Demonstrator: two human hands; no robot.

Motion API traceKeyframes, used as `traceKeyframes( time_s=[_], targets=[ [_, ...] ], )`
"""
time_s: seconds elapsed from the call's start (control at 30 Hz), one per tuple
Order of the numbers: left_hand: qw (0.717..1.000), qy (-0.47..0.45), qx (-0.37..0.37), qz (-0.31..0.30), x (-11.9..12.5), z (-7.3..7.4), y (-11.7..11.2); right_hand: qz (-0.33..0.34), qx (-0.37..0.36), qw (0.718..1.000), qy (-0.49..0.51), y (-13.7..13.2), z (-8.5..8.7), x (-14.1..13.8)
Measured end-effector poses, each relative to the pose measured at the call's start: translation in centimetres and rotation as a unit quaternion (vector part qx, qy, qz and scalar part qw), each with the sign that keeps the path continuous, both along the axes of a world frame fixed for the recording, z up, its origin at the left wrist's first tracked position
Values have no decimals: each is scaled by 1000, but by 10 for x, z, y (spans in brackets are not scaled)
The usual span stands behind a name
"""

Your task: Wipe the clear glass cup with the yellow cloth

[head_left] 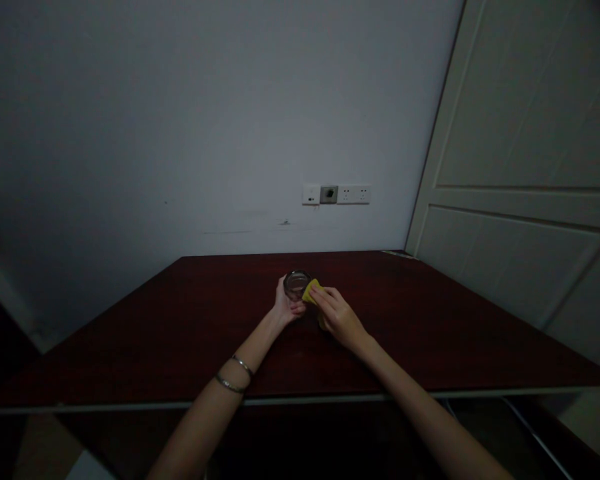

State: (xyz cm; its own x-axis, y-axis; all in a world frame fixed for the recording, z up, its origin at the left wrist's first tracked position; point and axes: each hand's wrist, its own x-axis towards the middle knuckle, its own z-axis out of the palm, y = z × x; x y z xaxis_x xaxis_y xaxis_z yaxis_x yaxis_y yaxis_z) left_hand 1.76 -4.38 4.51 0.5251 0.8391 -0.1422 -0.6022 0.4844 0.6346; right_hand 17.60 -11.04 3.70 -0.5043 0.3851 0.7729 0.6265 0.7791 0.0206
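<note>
A small clear glass jar (297, 283) stands on the dark red table (180, 333), near its middle. My left hand (286, 307) is wrapped round the jar's near side; two bangles sit on that wrist. My right hand (336, 315) pinches a small yellow cloth (311, 291) and presses it against the jar's right side. Both arms reach forward from the table's near edge.
A white wall rises behind the table, with a strip of sockets (336, 194) above the far edge. A white panelled door (525, 167) stands at the right. The table's near edge (300, 400) has a pale trim.
</note>
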Motion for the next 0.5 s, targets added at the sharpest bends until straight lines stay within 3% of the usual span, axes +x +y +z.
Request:
traceKeyframes(
  time_s=[0.5],
  targets=[
    [992, 54, 49, 105, 9, -3, 0, -32, 49, 998, -17, -5, 1, -11]
  ],
)
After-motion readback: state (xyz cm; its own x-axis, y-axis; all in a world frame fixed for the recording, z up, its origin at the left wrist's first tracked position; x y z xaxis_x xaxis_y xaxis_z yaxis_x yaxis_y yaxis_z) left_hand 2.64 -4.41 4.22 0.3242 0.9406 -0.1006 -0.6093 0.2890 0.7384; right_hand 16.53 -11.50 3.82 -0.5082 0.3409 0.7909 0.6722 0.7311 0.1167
